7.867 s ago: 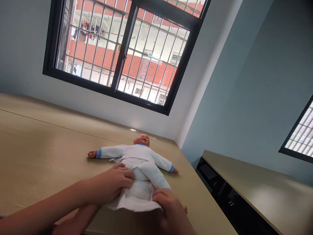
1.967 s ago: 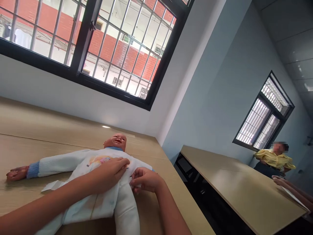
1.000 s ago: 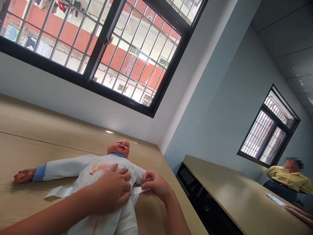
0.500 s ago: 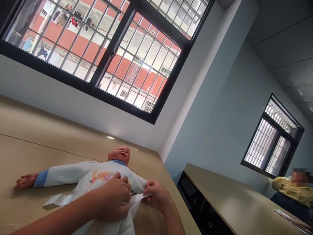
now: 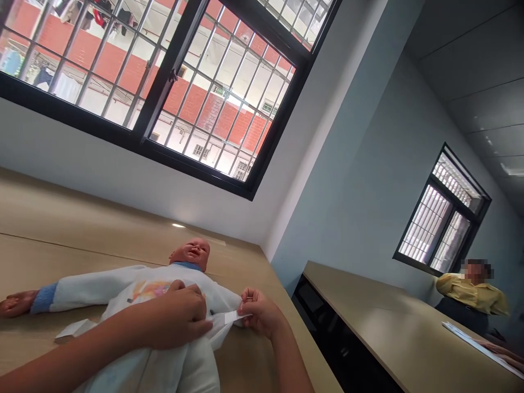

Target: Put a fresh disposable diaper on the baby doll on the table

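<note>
A baby doll lies on its back on the table, in a white top with blue collar and cuffs and a printed picture on the chest. My left hand rests across its belly, fingers curled onto what looks like the front of a white diaper; the fingertips are partly hidden. To the right, my right hand pinches the diaper's white side tab and holds it stretched out beside the doll's sleeve. Another white flap sticks out on the left, partly behind my left forearm.
The tan table runs along the wall under a barred window. Past a gap on the right stands a second table with papers on it. A person in a yellow shirt is beyond it.
The view has shifted a little to the right. My right hand still pinches the tab, now drawn out flatter. My left hand stays on the doll's belly, its fingers slightly lower.
</note>
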A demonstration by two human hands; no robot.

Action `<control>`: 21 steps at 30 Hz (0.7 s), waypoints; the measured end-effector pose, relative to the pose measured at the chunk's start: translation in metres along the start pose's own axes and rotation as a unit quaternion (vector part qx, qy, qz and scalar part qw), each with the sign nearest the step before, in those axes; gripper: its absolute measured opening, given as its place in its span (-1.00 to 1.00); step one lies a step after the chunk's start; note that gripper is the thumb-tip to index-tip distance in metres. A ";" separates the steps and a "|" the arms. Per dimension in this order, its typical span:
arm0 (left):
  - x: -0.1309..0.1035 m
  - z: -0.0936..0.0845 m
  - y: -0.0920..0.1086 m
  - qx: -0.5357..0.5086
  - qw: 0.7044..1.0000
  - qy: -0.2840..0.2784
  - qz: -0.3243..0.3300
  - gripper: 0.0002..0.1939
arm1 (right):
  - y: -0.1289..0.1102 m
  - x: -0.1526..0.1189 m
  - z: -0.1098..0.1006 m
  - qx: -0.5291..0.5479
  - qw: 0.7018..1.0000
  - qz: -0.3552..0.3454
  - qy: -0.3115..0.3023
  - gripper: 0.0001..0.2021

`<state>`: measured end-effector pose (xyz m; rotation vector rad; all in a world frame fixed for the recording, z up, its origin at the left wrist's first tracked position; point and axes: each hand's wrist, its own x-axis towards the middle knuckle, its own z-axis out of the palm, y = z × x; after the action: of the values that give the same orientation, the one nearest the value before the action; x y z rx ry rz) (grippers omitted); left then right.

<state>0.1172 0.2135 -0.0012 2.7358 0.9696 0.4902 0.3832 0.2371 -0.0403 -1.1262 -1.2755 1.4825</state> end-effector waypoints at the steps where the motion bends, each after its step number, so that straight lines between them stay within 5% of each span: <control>1: 0.000 0.003 0.003 -0.003 1.000 -0.018 -0.010 -0.69 | 0.000 -0.001 0.002 -0.003 1.000 -0.004 -0.015 -0.56; 4: 0.000 0.012 0.010 -0.005 0.999 -0.036 -0.031 -0.85 | -0.005 -0.004 0.009 -0.003 0.999 -0.008 -0.044 -0.56; 15: 0.001 0.015 0.015 0.058 0.991 -0.068 -0.103 -0.38 | -0.013 -0.011 0.035 0.077 0.996 -0.014 -0.039 -0.56; 21: 0.002 0.025 0.012 0.021 0.994 -0.021 -0.107 -0.12 | -0.004 -0.003 0.071 0.157 0.986 -0.063 -0.005 -0.50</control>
<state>0.1343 0.2038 -0.0202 2.6246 1.2569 0.3786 0.3147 0.2186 -0.0306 -0.8179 -1.0541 1.5296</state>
